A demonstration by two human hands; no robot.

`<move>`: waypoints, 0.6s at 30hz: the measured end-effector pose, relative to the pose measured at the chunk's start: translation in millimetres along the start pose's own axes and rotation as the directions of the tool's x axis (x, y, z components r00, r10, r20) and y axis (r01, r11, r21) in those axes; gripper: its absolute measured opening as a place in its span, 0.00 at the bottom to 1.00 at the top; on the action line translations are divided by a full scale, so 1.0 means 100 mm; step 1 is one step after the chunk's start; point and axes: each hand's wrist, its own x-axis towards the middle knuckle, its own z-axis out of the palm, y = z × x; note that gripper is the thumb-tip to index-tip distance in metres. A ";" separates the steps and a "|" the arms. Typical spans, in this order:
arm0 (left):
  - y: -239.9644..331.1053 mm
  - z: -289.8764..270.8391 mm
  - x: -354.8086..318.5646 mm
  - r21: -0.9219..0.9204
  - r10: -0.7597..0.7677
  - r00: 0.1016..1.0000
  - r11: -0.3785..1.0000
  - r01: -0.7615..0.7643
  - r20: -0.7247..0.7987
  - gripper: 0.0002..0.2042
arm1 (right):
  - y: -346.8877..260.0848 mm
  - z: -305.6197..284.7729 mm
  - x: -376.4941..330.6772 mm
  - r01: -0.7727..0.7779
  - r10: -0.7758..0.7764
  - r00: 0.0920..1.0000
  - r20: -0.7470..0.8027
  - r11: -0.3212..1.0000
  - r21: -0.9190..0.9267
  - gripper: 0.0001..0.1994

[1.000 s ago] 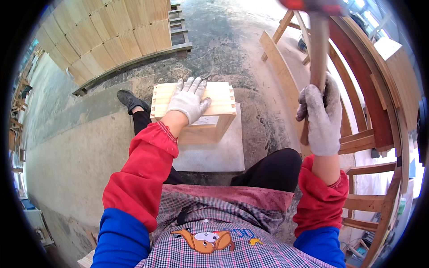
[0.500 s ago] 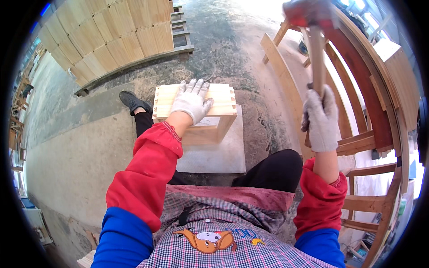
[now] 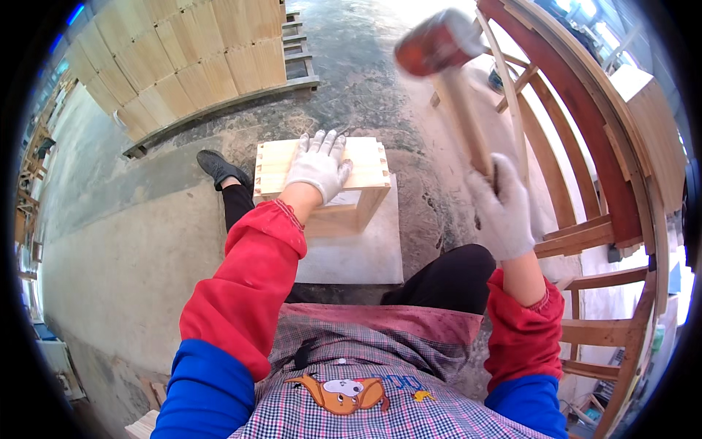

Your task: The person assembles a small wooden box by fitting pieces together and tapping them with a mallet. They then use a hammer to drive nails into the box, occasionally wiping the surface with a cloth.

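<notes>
A pale wooden box frame [image 3: 369, 175] with dovetailed corners stands on a white board [image 3: 347, 265] on the floor in front of me. My left hand [image 3: 319, 167], in a whitish glove, lies flat on its top with the fingers spread. In my gloved right hand [image 3: 504, 208] is a mallet [image 3: 462, 121], gripped by its wooden handle. The mallet's red head is raised in the air, up and to the right of the box frame, touching nothing. Its outline is slightly blurred.
Stacked wooden boxes [image 3: 190, 62] rest on a pallet [image 3: 296, 83] at the far left. Along my right side runs a wooden rack [image 3: 596, 234] with slats and a reddish-brown beam. My shoe [image 3: 219, 168] is left of the box frame.
The mallet has swung leftward, its head coming from above the rack toward the box frame and tilting left. My right hand has moved slightly left and down; the left hand stays on the box frame.
</notes>
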 end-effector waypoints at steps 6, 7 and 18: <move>0.05 0.04 0.04 -0.027 0.020 1.000 0.999 -0.021 -0.019 0.31 | 0.76 0.38 -0.34 0.193 -0.207 0.976 -0.058 0.963 -0.188 0.11; 0.03 0.05 0.04 -0.016 0.013 1.000 1.000 -0.013 -0.027 0.31 | 0.95 0.43 -0.38 0.229 -0.220 0.973 0.068 0.907 -0.355 0.11; 0.04 0.03 0.00 -0.019 -0.001 0.999 1.000 0.000 -0.040 0.29 | -0.06 0.00 -0.32 0.031 -0.016 0.991 -0.130 0.993 0.116 0.08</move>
